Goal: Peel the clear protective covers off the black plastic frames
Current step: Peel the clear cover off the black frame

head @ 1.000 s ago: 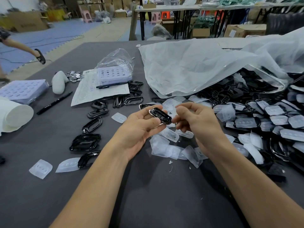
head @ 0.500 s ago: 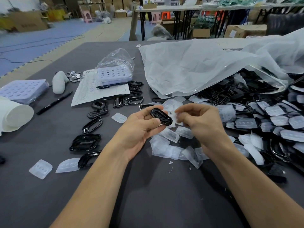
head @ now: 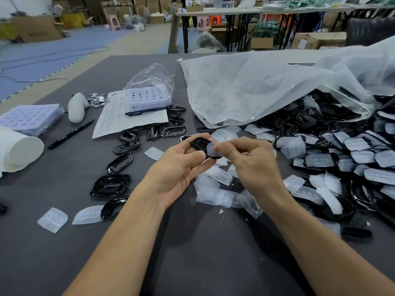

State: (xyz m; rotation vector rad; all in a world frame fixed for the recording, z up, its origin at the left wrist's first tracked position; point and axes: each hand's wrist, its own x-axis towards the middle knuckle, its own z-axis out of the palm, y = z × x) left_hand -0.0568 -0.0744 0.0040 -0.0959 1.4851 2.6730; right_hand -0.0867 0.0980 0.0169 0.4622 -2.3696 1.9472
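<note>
My left hand [head: 179, 167] grips a small black plastic frame [head: 199, 144] above the middle of the table. My right hand [head: 250, 161] pinches a clear cover [head: 211, 151] at the frame's right end, where it stands partly lifted off the frame. Loose peeled covers [head: 215, 189] lie in a heap just below both hands. Bare black frames [head: 111, 185] lie to the left. A big pile of covered frames [head: 346, 154] spreads along the right side.
A large translucent bag [head: 267, 88] lies at the back right over the pile. At the left are a paper sheet [head: 126, 116], a purple tray in a bag [head: 147, 97], another purple tray [head: 27, 119], a black marker [head: 70, 134], a white roll [head: 19, 150] and small metal discs [head: 97, 100].
My right hand has closed in on the frame's right end and now pinches the clear cover, which has lifted from the frame. A person at the far left has left the view.
</note>
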